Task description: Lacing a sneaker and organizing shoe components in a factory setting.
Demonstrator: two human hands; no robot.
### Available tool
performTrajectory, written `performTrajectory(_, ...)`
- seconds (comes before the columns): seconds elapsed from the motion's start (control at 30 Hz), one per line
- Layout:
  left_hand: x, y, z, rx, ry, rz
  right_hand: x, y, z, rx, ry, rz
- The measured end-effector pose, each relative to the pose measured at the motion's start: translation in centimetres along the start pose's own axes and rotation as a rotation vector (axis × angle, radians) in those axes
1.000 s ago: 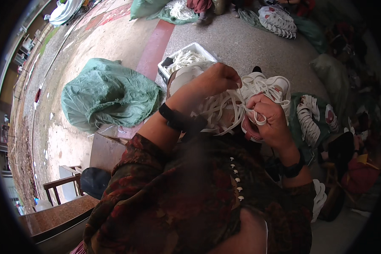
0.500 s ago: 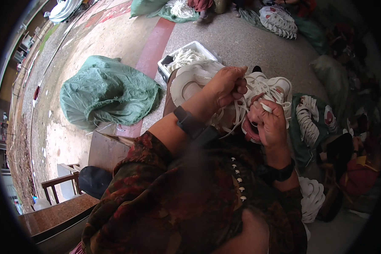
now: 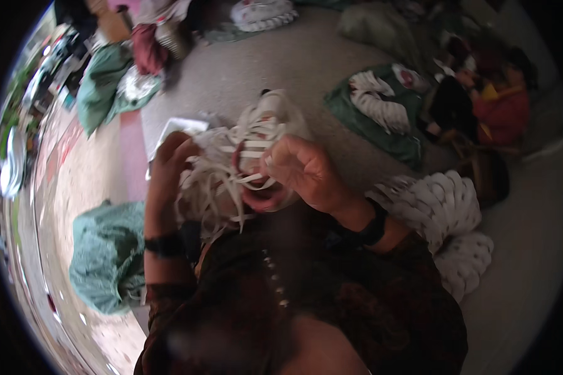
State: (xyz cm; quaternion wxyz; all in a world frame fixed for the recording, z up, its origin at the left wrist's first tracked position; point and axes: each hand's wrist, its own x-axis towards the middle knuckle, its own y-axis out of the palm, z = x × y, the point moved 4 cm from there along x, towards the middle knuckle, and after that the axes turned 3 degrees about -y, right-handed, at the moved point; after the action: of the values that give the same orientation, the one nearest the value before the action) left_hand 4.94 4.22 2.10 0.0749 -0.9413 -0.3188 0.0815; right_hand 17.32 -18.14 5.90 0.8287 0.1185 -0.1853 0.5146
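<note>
A white sneaker [image 3: 281,115] with a reddish lining lies before me, toe pointing away. White shoelaces [image 3: 254,145] cross its front, and long loose ends hang in a tangle to its left. My right hand [image 3: 309,172] is at the shoe's right side, thumb and fingers pinched on a shoelace by the opening. Left of the shoe, my left hand [image 3: 176,153] is raised with its fingers curled closed beside the loose laces. It is blurred, and what it grips cannot be made out. Dark bands circle both wrists.
Behind my left hand is a white box [image 3: 191,124], partly hidden. A green cloth-covered heap [image 3: 106,256] stands at left. To my right lie stacked white shoe parts [image 3: 444,203]; beyond them, more rest on a green sack [image 3: 341,100]. A person in red [image 3: 503,119] sits far right.
The view has swung right, so surroundings shifted left and down. My left hand has moved away from the shoe to its left side. My right hand stays at the shoe opening.
</note>
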Motion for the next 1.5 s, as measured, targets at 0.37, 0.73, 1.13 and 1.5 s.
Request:
performTrajectory(0.37,2.1,-3.4,8.1,-0.611,-0.276,0.146,-9.4,-4.7,-11.9,0.676,0.686,-0.454)
performTrajectory(0.73,9.6,2.2,0.7,-0.572,-0.203,0.393,-5.7,-3.1,-7.7,-0.033,0.102,-0.441)
performTrajectory(1.13,14.8,18.2,-9.9,-0.529,-0.041,0.923,-12.4,-16.9,-5.1,-0.064,0.052,-0.859)
performTrajectory(1.5,-5.9,50.0,-14.2,0.151,0.274,1.429,-26.5,-20.5,-4.7,-0.051,-0.048,-1.265)
